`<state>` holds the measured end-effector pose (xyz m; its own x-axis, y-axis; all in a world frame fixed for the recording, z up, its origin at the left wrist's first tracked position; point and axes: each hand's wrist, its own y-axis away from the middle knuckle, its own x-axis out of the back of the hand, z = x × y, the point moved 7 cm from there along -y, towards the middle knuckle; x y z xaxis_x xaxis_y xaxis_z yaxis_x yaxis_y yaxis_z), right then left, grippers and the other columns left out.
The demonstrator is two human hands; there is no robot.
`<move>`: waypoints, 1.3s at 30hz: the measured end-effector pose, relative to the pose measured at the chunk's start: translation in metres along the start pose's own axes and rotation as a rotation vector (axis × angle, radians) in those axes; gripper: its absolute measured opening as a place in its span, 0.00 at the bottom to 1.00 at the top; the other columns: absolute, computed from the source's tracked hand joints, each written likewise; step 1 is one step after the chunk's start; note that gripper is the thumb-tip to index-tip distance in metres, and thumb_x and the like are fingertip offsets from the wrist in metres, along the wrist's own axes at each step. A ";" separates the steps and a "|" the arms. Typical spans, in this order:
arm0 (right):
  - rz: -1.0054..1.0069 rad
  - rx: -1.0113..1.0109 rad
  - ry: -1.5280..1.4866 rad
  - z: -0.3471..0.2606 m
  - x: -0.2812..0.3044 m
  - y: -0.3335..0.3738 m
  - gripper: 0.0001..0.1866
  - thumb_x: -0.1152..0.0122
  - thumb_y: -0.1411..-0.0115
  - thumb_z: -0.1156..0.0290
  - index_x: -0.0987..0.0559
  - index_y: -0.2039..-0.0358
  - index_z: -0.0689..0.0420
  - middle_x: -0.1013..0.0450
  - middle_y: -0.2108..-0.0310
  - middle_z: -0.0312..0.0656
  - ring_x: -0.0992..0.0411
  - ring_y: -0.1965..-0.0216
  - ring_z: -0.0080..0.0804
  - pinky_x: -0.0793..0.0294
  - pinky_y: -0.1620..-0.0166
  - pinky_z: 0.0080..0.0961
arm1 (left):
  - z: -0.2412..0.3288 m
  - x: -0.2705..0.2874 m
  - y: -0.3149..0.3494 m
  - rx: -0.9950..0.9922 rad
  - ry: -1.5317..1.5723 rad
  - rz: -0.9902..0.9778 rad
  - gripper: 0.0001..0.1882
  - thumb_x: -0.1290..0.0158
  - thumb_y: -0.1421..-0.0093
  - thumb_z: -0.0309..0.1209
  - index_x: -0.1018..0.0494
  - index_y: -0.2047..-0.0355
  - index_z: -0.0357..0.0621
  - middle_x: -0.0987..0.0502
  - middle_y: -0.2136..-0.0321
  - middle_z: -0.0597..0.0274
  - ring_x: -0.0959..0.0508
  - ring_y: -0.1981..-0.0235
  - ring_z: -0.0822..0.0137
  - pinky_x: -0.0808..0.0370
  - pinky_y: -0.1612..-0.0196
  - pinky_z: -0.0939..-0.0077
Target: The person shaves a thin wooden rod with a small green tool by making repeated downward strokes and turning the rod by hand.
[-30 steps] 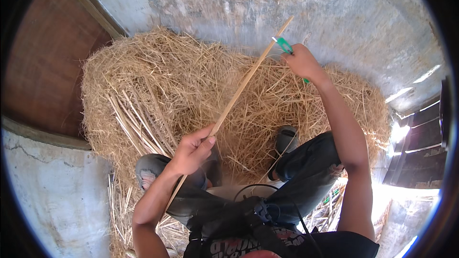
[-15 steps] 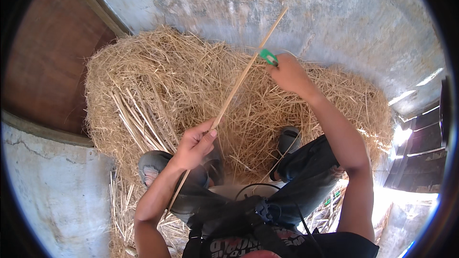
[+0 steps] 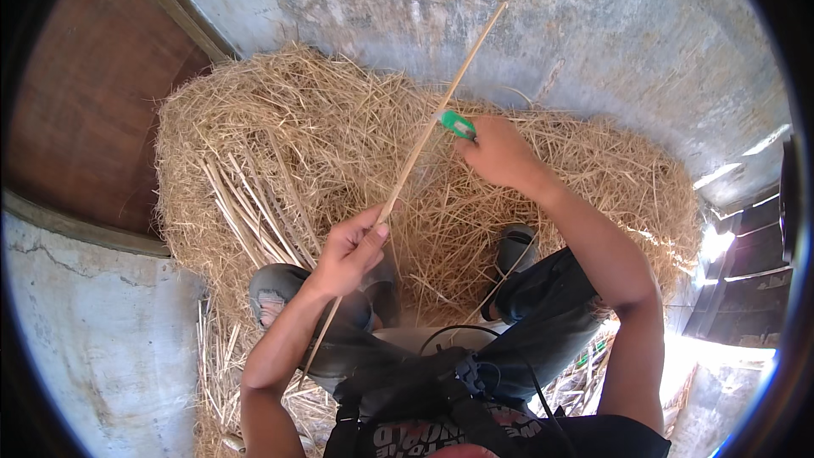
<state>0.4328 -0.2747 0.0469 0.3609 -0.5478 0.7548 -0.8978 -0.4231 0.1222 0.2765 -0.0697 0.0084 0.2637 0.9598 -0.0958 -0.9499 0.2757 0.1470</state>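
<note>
My left hand [image 3: 349,253] is closed round the lower part of a long, thin bamboo strip [image 3: 413,156]. The strip slants up and to the right, its far end reaching in front of the wall. Below that fist its thin tail hangs past my left thigh. In my right hand [image 3: 502,153] is a green utility knife [image 3: 459,125], gripped at its near end. The knife's front tip meets the strip above the left hand, or lies very close to it; the blade itself is too small to make out.
A heap of dry straw [image 3: 331,119] lies before me against a grey wall [image 3: 593,25]. Several pale strips [image 3: 254,208] rest on the straw by my left knee. More strips [image 3: 216,365] lie at the lower left. A brown panel [image 3: 93,102] stands at the far left.
My right hand and the knife have moved nearer to me and slightly left along the strip. My left hand keeps its grip in almost the same place.
</note>
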 end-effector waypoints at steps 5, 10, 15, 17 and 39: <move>-0.056 0.278 0.031 -0.019 -0.031 0.021 0.15 0.42 0.36 0.68 0.20 0.72 0.70 0.25 0.80 0.57 0.22 0.77 0.55 0.22 0.69 0.49 | -0.002 -0.002 -0.005 -0.026 -0.032 0.009 0.25 0.56 0.22 0.34 0.39 0.29 0.35 0.42 0.86 0.76 0.46 0.88 0.82 0.47 0.82 0.81; -0.163 0.268 0.059 -0.039 -0.059 0.039 0.16 0.40 0.37 0.66 0.20 0.72 0.68 0.24 0.80 0.56 0.20 0.74 0.52 0.22 0.68 0.48 | -0.004 0.001 -0.007 -0.064 -0.006 0.012 0.25 0.56 0.21 0.33 0.39 0.29 0.36 0.39 0.84 0.76 0.43 0.87 0.82 0.47 0.82 0.81; -0.029 0.038 -0.357 -0.006 -0.006 0.001 0.17 0.38 0.33 0.59 0.22 0.68 0.61 0.30 0.85 0.37 0.31 0.85 0.28 0.31 0.78 0.33 | -0.001 -0.001 -0.004 -0.063 -0.114 0.021 0.24 0.54 0.22 0.31 0.37 0.29 0.36 0.41 0.81 0.81 0.44 0.83 0.86 0.48 0.79 0.85; -0.023 0.018 -0.572 0.001 -0.001 -0.001 0.18 0.37 0.32 0.55 0.23 0.67 0.59 0.34 0.86 0.31 0.36 0.88 0.22 0.36 0.81 0.27 | 0.001 -0.006 -0.006 -0.051 -0.084 -0.038 0.25 0.54 0.22 0.31 0.38 0.29 0.37 0.41 0.82 0.81 0.43 0.83 0.86 0.48 0.79 0.84; 0.316 -0.150 0.055 0.068 0.101 -0.023 0.22 0.40 0.36 0.60 0.21 0.77 0.68 0.27 0.82 0.51 0.27 0.80 0.42 0.28 0.70 0.43 | -0.017 -0.021 -0.003 0.044 0.030 -0.146 0.28 0.57 0.21 0.37 0.43 0.25 0.42 0.45 0.83 0.76 0.46 0.86 0.81 0.45 0.80 0.80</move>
<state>0.5070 -0.3697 0.0765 0.0486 -0.5933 0.8035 -0.9915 -0.1261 -0.0332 0.2708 -0.0913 -0.0068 0.3923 0.9077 -0.1489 -0.8936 0.4145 0.1723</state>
